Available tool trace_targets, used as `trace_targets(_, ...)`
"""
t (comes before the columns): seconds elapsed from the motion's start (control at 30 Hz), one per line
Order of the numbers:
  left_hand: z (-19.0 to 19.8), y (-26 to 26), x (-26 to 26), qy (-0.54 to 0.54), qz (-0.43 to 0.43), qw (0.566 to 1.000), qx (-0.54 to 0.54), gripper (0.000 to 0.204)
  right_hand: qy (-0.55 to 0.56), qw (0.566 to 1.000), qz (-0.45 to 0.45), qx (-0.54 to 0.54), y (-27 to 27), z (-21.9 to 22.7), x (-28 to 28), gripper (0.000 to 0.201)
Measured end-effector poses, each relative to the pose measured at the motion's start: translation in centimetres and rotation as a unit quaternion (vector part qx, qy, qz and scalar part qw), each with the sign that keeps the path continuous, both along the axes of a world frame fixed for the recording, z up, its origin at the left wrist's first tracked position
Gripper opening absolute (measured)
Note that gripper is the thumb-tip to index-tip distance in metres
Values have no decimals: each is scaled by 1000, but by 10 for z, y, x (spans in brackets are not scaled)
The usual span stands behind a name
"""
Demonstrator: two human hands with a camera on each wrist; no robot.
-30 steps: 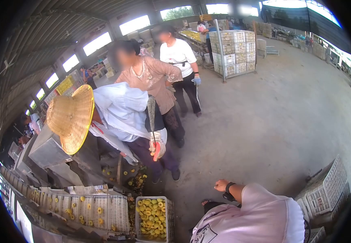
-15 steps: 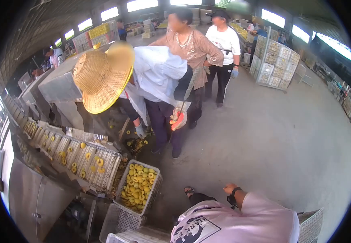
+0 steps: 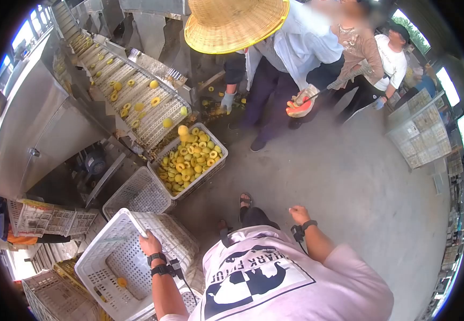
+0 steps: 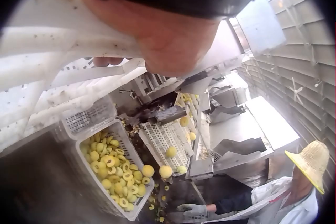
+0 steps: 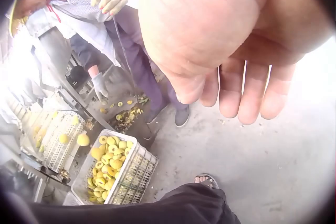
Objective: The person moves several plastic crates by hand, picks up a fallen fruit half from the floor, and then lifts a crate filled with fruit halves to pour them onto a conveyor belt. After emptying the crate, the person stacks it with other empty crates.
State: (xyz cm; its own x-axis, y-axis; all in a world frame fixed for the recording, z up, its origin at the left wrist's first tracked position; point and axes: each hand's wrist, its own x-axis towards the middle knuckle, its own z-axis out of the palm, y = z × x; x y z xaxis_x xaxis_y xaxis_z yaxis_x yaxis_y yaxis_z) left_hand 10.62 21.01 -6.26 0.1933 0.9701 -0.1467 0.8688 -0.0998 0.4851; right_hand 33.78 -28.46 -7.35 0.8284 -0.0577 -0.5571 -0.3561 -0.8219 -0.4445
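My left hand [image 3: 150, 245] grips the rim of a white plastic crate [image 3: 118, 231], fingers hooked over its edge; the crate tilts on its side, one yellow fruit piece [image 3: 122, 282] inside. The left wrist view shows that hand [image 4: 168, 40] close against the white slats [image 4: 47, 50], most fingers hidden behind them. My right hand [image 3: 299, 215] hangs beside my body over the floor, holding nothing. In the right wrist view its fingers [image 5: 255, 90] are loosely bent. Ahead stands a crate [image 3: 202, 174] heaped with pitted yellow peach halves [image 3: 184, 166].
A slatted conveyor [image 3: 130, 104] carries fruit down to the filled crate. Beside that crate sits another grey crate [image 3: 138, 190]. A person in a straw hat [image 3: 234, 24] bends ahead, holding a long tool; two more people stand behind. A metal machine [image 3: 44, 123] is at left.
The head view has swung down and left, bringing my left hand and the white crate into sight. The fruit crate appears nearer the centre. My right hand stays beside my body.
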Motion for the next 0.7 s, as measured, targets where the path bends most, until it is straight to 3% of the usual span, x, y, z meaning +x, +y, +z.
trace_targets(0.3, -8, 2, 0, -44, -3, 999, 3, 43, 1, 999, 35, -41, -31, -31, -16, 35)
trace_targets(0.7, 0, -3, 3, -18, -4, 1000, 8, 42, -3, 999, 27, -23, -21, -22, -11, 33)
